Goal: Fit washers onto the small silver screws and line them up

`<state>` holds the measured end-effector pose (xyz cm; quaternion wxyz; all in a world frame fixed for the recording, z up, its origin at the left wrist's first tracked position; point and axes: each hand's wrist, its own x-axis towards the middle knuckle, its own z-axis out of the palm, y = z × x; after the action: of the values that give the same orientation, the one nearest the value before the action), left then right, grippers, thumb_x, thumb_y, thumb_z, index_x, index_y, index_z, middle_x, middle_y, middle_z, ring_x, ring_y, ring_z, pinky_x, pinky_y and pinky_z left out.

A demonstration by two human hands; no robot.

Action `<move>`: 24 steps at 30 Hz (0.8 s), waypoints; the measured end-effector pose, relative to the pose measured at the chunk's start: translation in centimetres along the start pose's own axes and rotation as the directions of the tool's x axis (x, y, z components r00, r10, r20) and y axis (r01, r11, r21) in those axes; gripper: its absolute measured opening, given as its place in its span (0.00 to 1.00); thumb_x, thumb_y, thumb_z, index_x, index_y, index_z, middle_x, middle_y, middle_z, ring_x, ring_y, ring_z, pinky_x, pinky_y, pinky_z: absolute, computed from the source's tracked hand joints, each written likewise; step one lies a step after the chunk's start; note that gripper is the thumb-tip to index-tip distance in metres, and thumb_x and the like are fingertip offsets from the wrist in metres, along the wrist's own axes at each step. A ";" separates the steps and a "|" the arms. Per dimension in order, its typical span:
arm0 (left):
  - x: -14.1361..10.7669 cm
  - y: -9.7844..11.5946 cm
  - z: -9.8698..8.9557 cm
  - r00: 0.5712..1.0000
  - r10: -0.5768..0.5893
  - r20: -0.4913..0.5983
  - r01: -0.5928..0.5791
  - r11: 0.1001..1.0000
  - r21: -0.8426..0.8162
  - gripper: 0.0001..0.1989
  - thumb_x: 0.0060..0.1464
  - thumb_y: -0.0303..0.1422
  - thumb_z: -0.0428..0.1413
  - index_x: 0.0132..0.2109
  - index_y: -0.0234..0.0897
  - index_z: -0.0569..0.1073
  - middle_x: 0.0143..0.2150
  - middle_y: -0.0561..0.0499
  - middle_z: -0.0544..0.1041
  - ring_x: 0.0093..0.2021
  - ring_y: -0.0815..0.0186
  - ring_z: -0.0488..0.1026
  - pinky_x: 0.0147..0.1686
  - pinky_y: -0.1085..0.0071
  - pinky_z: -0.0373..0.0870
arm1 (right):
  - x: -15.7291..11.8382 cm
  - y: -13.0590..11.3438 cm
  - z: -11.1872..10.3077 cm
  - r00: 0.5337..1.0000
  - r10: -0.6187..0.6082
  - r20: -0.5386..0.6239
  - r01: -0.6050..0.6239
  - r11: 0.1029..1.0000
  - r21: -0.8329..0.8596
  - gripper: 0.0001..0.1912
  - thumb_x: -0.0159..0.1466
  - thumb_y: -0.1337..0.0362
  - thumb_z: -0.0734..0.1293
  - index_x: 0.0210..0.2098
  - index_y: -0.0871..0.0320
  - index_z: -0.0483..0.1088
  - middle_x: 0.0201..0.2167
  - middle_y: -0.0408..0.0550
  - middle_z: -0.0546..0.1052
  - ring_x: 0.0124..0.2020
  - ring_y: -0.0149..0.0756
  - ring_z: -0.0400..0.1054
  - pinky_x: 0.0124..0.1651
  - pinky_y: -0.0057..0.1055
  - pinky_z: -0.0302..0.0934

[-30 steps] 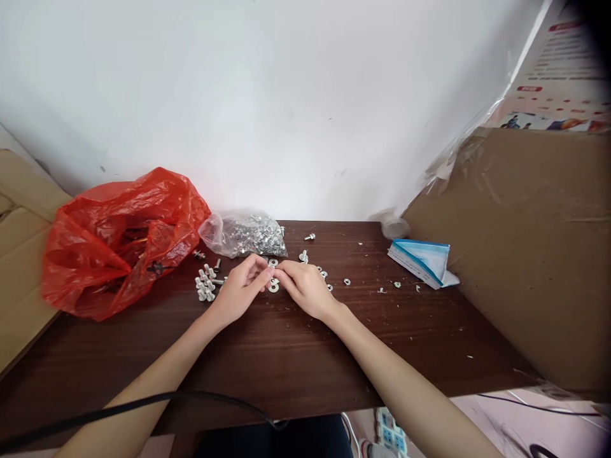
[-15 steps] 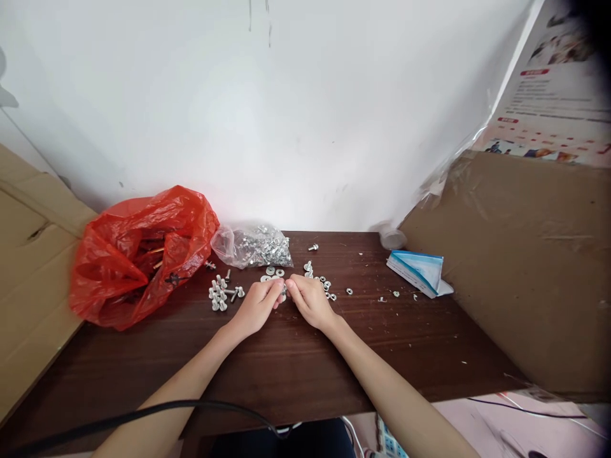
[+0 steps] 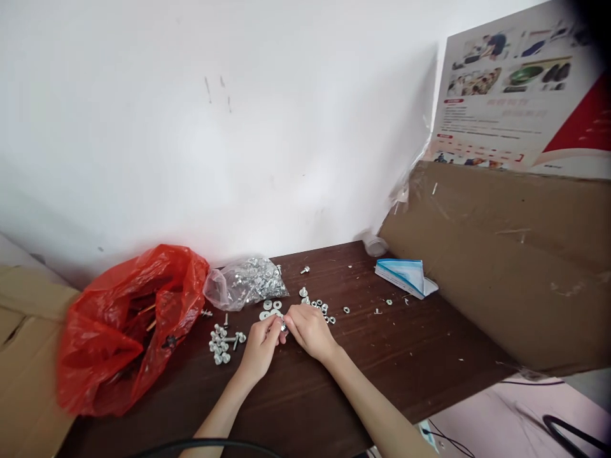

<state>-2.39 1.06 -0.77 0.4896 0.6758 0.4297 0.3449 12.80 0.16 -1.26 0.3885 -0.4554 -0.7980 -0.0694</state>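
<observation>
Light was bright, diffuse; white wall (image 3: 286, 140) looked almost washed out, greyer toward right corner. Glare streaked red bag (image 3: 105, 343). Poster (image 3: 506, 121) print blurred. Edges stretched; black vignette swallowed upper-right corner.

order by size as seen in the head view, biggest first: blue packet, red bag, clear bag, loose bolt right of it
1. Red bag
2. Clear bag of metal parts
3. Blue and white packet
4. Loose bolt
</observation>
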 end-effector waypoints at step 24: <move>1.0 0.5 -1.0 0.984 -0.144 -0.106 0.126 0.978 -0.166 0.25 0.52 0.53 0.50 0.24 0.33 0.65 0.20 0.53 0.66 0.16 0.75 0.56 0.17 0.76 0.49 | -1.1 -0.3 -2.6 0.884 0.372 -0.284 -0.196 0.845 0.497 0.20 0.69 0.67 0.53 0.19 0.56 0.56 0.18 0.43 0.63 0.22 0.32 0.57 0.30 0.32 0.50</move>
<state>-2.79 2.26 0.06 0.5381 0.5822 0.4739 0.3833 14.31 -1.95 -0.14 0.6329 -0.4455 -0.6263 0.0940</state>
